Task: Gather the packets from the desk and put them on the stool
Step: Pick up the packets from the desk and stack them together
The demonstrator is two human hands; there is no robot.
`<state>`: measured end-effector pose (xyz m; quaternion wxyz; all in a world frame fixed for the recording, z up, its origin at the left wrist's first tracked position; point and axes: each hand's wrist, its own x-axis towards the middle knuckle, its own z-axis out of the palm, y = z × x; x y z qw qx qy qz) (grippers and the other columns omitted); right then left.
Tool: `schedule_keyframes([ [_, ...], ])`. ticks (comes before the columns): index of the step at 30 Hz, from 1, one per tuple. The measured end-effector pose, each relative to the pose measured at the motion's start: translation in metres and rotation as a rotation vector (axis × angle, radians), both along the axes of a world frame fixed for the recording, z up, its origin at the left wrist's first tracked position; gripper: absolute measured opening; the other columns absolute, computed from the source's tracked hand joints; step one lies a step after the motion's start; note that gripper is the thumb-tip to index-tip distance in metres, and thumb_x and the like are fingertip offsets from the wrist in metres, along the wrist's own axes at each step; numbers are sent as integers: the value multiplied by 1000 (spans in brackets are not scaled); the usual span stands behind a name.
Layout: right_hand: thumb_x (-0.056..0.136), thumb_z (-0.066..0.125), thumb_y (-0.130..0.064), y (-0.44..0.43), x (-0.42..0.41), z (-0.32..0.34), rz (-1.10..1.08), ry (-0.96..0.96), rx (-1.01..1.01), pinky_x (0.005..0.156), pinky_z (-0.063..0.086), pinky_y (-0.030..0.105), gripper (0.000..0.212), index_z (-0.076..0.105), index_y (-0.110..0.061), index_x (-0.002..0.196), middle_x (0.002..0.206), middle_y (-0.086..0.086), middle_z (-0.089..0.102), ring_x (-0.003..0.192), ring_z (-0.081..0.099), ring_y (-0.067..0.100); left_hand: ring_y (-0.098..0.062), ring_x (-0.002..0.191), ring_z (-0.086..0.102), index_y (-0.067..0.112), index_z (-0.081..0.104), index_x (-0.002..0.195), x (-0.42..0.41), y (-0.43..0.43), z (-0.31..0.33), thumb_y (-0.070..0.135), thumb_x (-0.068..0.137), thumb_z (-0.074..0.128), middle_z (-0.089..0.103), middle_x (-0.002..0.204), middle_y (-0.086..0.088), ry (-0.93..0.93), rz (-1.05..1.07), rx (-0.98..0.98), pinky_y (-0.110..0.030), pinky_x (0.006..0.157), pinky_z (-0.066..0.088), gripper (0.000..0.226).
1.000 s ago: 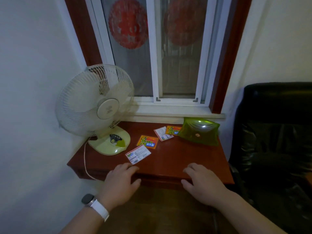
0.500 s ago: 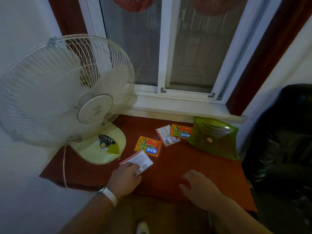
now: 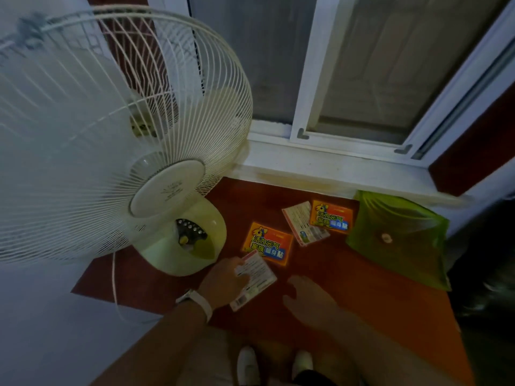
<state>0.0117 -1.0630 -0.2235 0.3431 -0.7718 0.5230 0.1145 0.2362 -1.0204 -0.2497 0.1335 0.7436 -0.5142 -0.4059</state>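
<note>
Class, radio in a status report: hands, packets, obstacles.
Left hand rests on nearest packet. Right hand open, hovering beside. Three more packets further back. Fan base close by.

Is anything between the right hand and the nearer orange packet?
Nothing visible. The right hand hovers over bare desk with the nearer orange packet just ahead; the left hand and white packet lie off to the side.

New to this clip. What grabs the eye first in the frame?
A big white fan fills the left half, standing on the red-brown desk. Mid-desk, the near orange packet and the far orange packet pop against the wood, with a green pouch at the desk's right end. The left hand rests on a white packet near the front edge.
</note>
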Motion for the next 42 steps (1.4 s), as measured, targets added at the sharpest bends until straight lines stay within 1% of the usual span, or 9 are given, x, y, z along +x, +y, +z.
schedule_keyframes([
  [6,79,52,-53,-17,39,-38,-103,-54,67,89,50,44,54,41,-26,124,125,4,50,113,50,23,-16,86,61,14,59,105,-7,-9,-9,14,95,59,65,95,-3,378,462,-29,-15,58,51,11],
  [10,79,60,-51,-21,65,-56,-189,-29,34,97,43,47,72,29,-18,135,138,8,35,128,35,30,-27,92,66,19,71,90,-4,-1,-13,21,88,64,72,98,-14,583,769,-36,-35,82,51,7],
  [14,72,66,-61,-23,85,-70,-137,52,-65,93,46,48,89,24,-14,134,137,10,34,130,33,30,-20,85,60,16,65,92,-3,-1,-14,18,91,58,67,91,-7,742,915,2,-32,72,43,7],
  [19,67,72,-58,-26,99,-79,-118,140,-115,93,46,47,94,24,-10,132,133,13,36,128,35,32,-16,75,50,15,56,100,1,-7,-20,18,95,54,53,93,-11,822,952,-8,-26,61,33,7],
  [27,64,76,-52,-34,101,-90,-159,122,-26,95,44,44,88,32,-9,127,130,14,45,125,41,34,-20,93,64,16,62,108,9,-10,-24,27,95,55,68,96,-4,787,984,-5,-29,75,48,18],
  [33,81,56,-16,-45,94,-92,-89,-153,88,80,51,34,33,54,-17,114,109,7,64,102,62,29,-22,96,63,16,61,105,14,-9,-20,27,96,55,67,106,-8,784,965,-29,-31,78,50,16],
  [36,80,50,-2,-48,80,-82,-193,-302,193,82,56,39,33,60,-17,108,107,4,68,100,65,22,-26,107,64,13,58,116,16,-7,-16,29,97,53,66,115,-10,764,923,-25,-38,89,51,26],
  [40,78,55,6,-60,56,-49,-217,-393,226,76,58,43,32,52,-13,104,101,7,63,93,65,25,-21,106,63,14,55,123,17,-8,-9,30,98,48,67,116,-5,740,888,-18,-35,85,47,30],
  [42,79,57,5,-69,47,-25,-202,-430,203,64,57,31,36,52,-13,109,99,3,62,88,65,19,-20,105,64,15,57,121,16,-11,-5,30,98,48,68,115,-4,728,892,-16,-36,88,45,28],
])
